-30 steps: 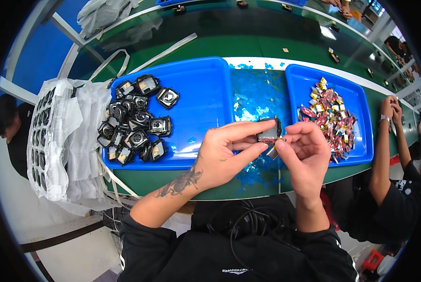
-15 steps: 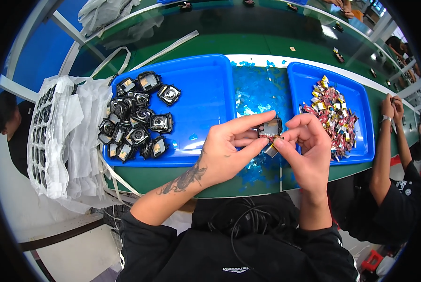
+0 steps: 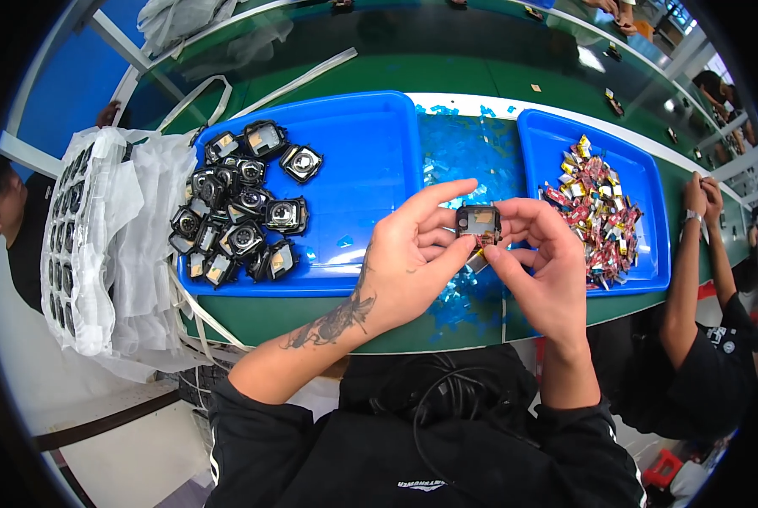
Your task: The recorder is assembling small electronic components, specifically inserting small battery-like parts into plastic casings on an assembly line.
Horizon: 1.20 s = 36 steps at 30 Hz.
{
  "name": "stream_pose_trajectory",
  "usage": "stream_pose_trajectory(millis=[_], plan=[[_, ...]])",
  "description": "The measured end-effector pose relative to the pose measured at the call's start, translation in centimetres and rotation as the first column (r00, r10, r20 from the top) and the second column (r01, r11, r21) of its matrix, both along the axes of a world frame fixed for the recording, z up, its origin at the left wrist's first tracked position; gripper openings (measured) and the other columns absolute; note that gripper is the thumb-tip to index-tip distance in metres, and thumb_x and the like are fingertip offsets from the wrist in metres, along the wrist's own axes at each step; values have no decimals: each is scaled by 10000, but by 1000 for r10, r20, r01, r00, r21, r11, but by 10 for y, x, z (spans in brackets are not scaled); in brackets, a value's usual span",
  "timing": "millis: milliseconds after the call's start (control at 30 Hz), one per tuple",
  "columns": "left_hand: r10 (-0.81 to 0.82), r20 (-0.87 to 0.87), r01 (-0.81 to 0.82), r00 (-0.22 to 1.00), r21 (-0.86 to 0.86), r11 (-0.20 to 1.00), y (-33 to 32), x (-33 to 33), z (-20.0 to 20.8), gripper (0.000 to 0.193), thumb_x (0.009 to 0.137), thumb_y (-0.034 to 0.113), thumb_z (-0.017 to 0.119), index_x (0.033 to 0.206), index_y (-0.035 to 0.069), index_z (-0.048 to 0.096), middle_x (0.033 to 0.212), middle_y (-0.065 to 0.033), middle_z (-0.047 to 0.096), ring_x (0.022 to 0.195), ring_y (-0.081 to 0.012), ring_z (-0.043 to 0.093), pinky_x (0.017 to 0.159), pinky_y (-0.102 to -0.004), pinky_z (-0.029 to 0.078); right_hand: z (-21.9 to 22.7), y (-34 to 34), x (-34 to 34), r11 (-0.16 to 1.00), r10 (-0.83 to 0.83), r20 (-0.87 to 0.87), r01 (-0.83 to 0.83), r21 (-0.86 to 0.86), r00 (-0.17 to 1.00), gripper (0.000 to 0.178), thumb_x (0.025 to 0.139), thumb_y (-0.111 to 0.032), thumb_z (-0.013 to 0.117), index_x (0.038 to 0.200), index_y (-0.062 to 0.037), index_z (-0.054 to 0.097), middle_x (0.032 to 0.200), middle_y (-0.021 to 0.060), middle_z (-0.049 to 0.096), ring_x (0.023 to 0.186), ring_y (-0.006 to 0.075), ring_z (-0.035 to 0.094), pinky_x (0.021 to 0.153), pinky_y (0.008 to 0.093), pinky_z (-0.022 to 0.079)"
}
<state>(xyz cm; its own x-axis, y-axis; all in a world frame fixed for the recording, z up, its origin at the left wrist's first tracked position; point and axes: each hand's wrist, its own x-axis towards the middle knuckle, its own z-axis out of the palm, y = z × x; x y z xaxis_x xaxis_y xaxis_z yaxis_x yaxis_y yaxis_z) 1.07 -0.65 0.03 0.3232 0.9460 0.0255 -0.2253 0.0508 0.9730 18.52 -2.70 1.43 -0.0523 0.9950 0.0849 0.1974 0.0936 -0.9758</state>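
A small black square housing (image 3: 481,218), like a watch case with a grey inner face, is held above the table between the two trays. My left hand (image 3: 413,254) grips its left side, with the thumb at its lower edge and the forefinger stretched out beyond it. My right hand (image 3: 548,254) closes on the right side, fingers behind and thumb at the lower corner. A small silvery piece (image 3: 478,261) with red and yellow bits hangs at the housing's lower edge by the thumbs. Exactly how it joins the housing is hidden.
Several black housings pile up (image 3: 248,199) in the left blue tray (image 3: 362,178). A right blue tray (image 3: 648,182) holds a heap of small red, yellow and silvery parts (image 3: 599,212). Blue film scraps (image 3: 459,152) litter the green table. White packing trays (image 3: 87,245) stand left; a co-worker's arms (image 3: 688,271) are right.
The housing has turned so its inner face shows more fully. My right fingers have shifted onto its right side, and my left forefinger has moved slightly left and up.
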Motion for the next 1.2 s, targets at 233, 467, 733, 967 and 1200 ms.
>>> stream_pose_trajectory(millis=[233, 467, 733, 967, 1200], plan=[[7, -57, -3, 998, 60, 998, 1, -3, 0, 395, 871, -64, 606, 1260, -21, 544, 1054, -124, 664, 930, -121, 655, 807, -249, 545, 4, 6, -4, 998, 50, 18, -50, -29, 999, 379, 797, 81, 671, 1154, -12, 584, 928, 45, 622, 868, 87, 612, 722, 238, 574], [19, -17, -19, 1000, -19, 1000, 5, -11, 4, 410, 878, -59, 602, 1275, 27, 550, 1108, -135, 638, 941, -105, 642, 807, -255, 544, 1, 22, -12, 997, 71, 94, -71, -4, 993, 358, 794, 77, 674, 1129, -13, 583, 886, 15, 600, 799, 63, 598, 673, 197, 546], [596, -789, 80, -146, 592, 802, 61, -85, -12, 391, 884, 172, 594, 1239, 14, 549, 1213, -207, 579, 1144, -332, 511, 935, -447, 412, 28, 213, 19, 963, 233, 420, -148, -226, 877, 385, 759, -79, 764, 1080, 11, 571, 837, 80, 685, 713, 95, 610, 618, 235, 496], [636, -768, 97, -75, 629, 772, 57, -98, -26, 422, 839, 69, 620, 1251, 16, 546, 1150, -184, 603, 1089, -343, 551, 884, -420, 468, -30, 307, 37, 920, 135, 485, 73, -385, 864, 260, 723, -126, 795, 881, -78, 595, 734, 12, 569, 626, 119, 551, 521, 253, 437], [434, -216, -399, 875, 189, 897, 62, -72, 7, 410, 956, 103, 479, 1355, 6, 482, 1199, -204, 625, 1003, -279, 649, 810, -353, 540, -3, 280, 82, 964, 41, 433, 78, -254, 901, 394, 765, -92, 726, 1134, -45, 598, 881, 60, 609, 733, 157, 597, 623, 329, 522]])
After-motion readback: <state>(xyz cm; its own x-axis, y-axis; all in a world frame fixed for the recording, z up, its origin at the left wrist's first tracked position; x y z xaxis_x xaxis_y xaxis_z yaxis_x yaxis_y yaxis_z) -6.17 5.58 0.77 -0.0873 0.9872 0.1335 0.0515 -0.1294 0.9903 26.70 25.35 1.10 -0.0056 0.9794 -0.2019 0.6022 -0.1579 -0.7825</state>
